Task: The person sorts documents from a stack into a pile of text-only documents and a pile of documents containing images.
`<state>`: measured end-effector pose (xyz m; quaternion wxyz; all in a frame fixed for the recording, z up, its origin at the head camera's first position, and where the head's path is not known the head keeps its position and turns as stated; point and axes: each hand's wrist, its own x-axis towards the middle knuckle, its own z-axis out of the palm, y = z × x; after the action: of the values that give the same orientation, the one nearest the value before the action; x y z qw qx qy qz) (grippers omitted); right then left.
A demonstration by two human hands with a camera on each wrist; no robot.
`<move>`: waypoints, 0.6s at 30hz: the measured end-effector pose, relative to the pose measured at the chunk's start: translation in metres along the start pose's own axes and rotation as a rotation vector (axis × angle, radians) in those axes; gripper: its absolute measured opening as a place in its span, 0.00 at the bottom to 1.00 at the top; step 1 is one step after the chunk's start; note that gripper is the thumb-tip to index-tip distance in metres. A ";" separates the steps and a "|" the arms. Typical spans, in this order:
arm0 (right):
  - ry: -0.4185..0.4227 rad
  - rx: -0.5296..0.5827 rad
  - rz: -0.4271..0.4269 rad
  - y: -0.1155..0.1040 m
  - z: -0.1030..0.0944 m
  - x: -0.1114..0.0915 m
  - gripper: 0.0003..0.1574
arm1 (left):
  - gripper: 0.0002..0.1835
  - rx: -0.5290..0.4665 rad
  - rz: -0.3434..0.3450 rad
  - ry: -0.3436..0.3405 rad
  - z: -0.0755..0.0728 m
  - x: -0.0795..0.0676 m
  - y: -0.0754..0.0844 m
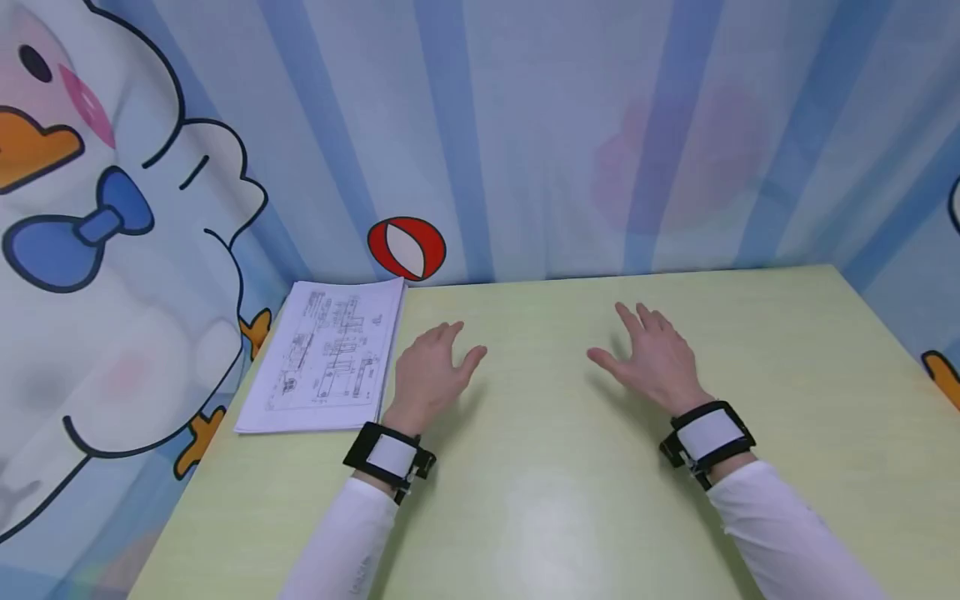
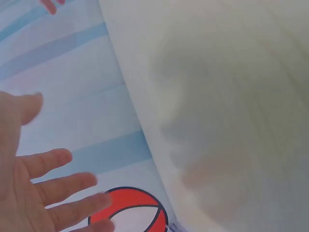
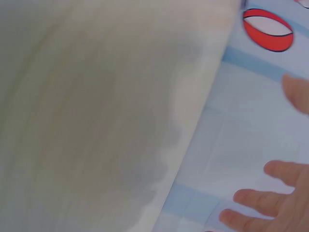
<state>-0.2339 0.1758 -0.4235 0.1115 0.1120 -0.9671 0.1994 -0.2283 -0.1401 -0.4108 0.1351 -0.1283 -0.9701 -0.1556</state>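
Both left hand (image 1: pixel 427 373) and right hand (image 1: pixel 654 360) released — fingers apart
Printed technical drawings (image 1: pixel 326 358) — at left hand's nine o'clock.

Bare right grip (image 3: pixel 288 200) at the edge of the shot, fingers (image 3: pixel 260 202) spread
So the bench (image 3: pixel 96 121) fills the left side, kinda blurry with soft shadows, its edge slanting up along the blue-striped backdrop (image 3: pixel 231 145). There's a red-and-white ball (image 3: pixel 268 31) printed top right, and the thumb (image 3: pixel 297 93) is cut off just below it.
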 end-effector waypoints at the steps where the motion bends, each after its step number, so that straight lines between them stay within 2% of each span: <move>1: 0.002 0.030 0.013 -0.003 -0.001 0.000 0.54 | 0.31 -0.019 -0.007 0.007 -0.003 -0.001 -0.002; 5: 0.009 0.140 0.059 -0.014 -0.003 0.002 0.52 | 0.24 -0.090 -0.043 0.018 -0.016 -0.003 -0.010; 8: 0.019 0.233 0.074 -0.023 -0.003 0.006 0.49 | 0.22 -0.106 -0.082 0.017 -0.027 -0.002 -0.021; 14: 0.025 0.393 0.066 -0.045 0.007 0.011 0.42 | 0.21 -0.050 -0.142 0.031 -0.051 -0.004 -0.058; 18: 0.045 0.416 0.058 -0.060 0.015 0.014 0.38 | 0.21 -0.034 -0.190 0.031 -0.066 -0.008 -0.085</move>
<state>-0.2341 0.1133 -0.4110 0.1016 0.1004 -0.9053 0.4001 -0.2308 -0.2418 -0.3753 0.1323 -0.0358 -0.9729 -0.1862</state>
